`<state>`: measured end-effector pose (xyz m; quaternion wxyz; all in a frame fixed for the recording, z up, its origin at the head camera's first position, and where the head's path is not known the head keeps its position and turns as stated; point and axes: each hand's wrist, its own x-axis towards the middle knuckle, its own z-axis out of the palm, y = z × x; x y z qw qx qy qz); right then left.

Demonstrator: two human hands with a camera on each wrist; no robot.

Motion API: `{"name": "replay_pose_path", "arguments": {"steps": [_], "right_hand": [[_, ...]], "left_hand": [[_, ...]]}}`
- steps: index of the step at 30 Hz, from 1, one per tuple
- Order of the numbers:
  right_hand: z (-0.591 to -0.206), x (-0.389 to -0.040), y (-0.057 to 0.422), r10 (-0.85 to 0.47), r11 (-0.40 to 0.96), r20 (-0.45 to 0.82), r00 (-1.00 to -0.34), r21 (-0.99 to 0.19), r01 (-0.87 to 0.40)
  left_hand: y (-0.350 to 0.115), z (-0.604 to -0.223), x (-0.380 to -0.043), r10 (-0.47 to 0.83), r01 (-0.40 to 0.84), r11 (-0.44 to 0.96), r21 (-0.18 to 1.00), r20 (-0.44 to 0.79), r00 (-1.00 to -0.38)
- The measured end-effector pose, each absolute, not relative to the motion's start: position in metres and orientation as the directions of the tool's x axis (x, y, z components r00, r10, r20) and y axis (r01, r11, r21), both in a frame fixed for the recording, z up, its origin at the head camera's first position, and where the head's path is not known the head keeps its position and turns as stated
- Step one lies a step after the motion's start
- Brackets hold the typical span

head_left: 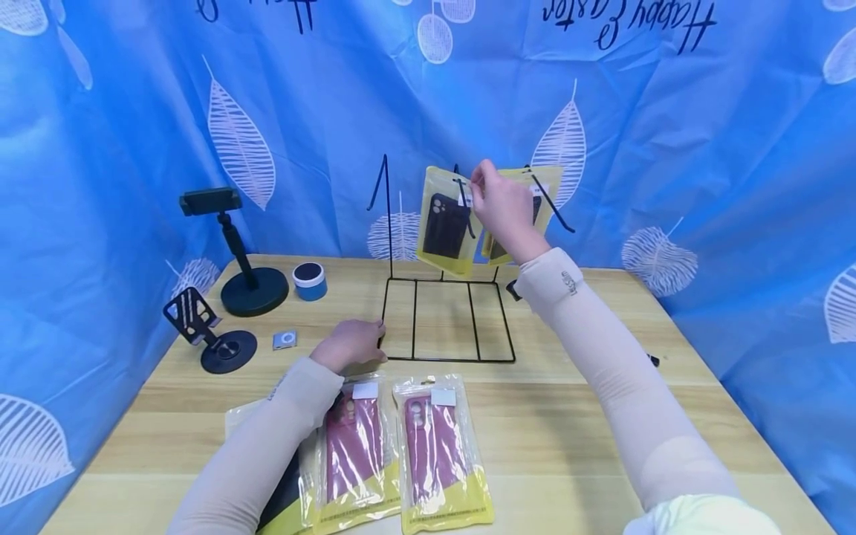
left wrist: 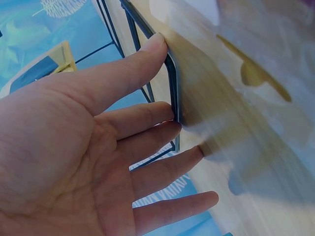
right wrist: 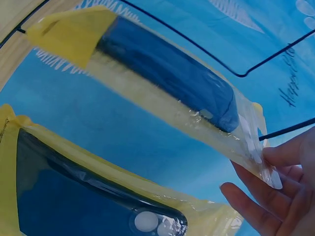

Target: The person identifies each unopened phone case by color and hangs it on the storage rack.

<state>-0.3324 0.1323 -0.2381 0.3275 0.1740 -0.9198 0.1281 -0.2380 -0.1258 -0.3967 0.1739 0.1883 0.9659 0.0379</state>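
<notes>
My right hand [head_left: 503,206] pinches the top edge of a yellow-and-clear bag with a dark phone case [head_left: 444,227] inside. The bag's top overlaps the middle hook of a black wire display rack [head_left: 473,308]; in the right wrist view the hook tip meets the bag [right wrist: 167,73] beside my thumb. Another bagged phone case [right wrist: 98,187] hangs close by, on the right-hand hook. Down at the rack's near left corner, my left hand [head_left: 351,343] holds the base wire, thumb on one side and fingertips on the other, as the left wrist view shows.
Two bagged pink phone cases [head_left: 438,453] [head_left: 354,446] lie at the table's front, with a dark one [head_left: 284,490] partly under my left sleeve. To the left stand two black phone stands [head_left: 254,290] [head_left: 229,351], a blue round speaker [head_left: 310,282] and a small silver player [head_left: 284,339].
</notes>
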Motion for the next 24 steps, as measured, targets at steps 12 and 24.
{"name": "replay_pose_path", "arguments": {"steps": [12,24], "right_hand": [[-0.242,-0.351,0.123,-0.181,0.928,0.67,-0.72,-0.126,-0.35],[-0.25,-0.344,0.127,-0.213,0.912,0.722,-0.659,-0.096,-0.399]], "left_hand": [[-0.125,-0.403,-0.241,0.377,0.351,0.926,0.137,-0.322,-0.869],[-0.125,-0.4,-0.238,0.376,0.355,0.927,0.125,-0.314,-0.872]]}}
